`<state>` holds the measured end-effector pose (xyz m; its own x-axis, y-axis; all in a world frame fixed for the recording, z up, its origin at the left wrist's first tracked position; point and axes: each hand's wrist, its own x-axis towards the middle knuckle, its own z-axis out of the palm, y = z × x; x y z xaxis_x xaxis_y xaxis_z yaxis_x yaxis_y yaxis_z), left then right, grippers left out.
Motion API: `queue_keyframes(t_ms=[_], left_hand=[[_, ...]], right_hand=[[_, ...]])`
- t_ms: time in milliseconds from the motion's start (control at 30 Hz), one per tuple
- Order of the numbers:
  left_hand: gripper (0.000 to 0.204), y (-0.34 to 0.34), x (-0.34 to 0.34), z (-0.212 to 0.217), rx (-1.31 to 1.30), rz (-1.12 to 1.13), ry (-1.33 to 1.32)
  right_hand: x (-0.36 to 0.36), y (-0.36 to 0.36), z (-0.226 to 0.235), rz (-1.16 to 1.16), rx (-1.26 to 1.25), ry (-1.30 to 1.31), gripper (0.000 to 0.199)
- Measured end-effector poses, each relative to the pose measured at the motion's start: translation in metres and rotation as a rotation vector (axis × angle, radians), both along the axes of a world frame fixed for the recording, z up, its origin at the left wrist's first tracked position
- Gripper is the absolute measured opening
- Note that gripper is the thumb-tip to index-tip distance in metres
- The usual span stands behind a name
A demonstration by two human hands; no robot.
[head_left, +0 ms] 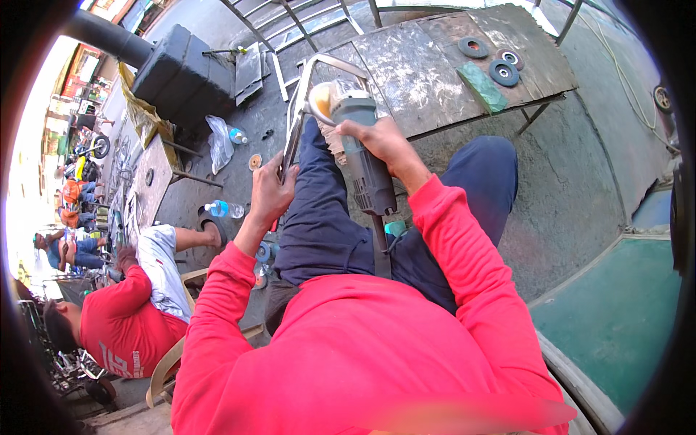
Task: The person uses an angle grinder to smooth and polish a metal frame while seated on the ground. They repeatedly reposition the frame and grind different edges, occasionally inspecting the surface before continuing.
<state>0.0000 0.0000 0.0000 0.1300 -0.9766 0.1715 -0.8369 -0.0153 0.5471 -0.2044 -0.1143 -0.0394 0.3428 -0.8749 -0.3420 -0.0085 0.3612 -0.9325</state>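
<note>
My right hand point(388, 147) is wrapped round the grey body of an angle grinder point(365, 177), which points away from me above my lap. On its head sits a pale yellow buffing wheel point(321, 101), right beside a bent metal bar frame point(296, 119). My left hand point(274, 190) grips the near end of that frame, its fingers closed on it. The frame rises past the wheel and bends over to the right. Whether wheel and metal touch, I cannot tell. A dark cord point(380, 233) runs from the grinder's rear toward me.
Ahead stands a low wooden table point(406, 65) with abrasive discs point(503, 72) and a green block point(481, 87). Plastic bottles point(225, 209) and a plastic bag point(219, 145) lie on the floor. A person in red point(130, 312) sits at left. Beyond is a dark boxy machine point(177, 72).
</note>
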Motion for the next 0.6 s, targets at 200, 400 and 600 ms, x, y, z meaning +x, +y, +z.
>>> queue_keyframes(t_ms=[200,400,600], left_hand=[[0.019,-0.006,-0.002,-0.004,-0.022,-0.005,0.015],[0.025,0.007,0.005,-0.018,-0.015,0.023,0.077],[0.026,0.005,0.007,-0.017,-0.067,-0.036,0.059]], right_hand=[[0.005,-0.012,0.004,-0.020,-0.018,0.083,0.056],[0.009,-0.001,-0.008,0.079,0.051,-0.124,0.059],[0.000,-0.005,-0.007,0.032,-0.048,-0.022,0.041]])
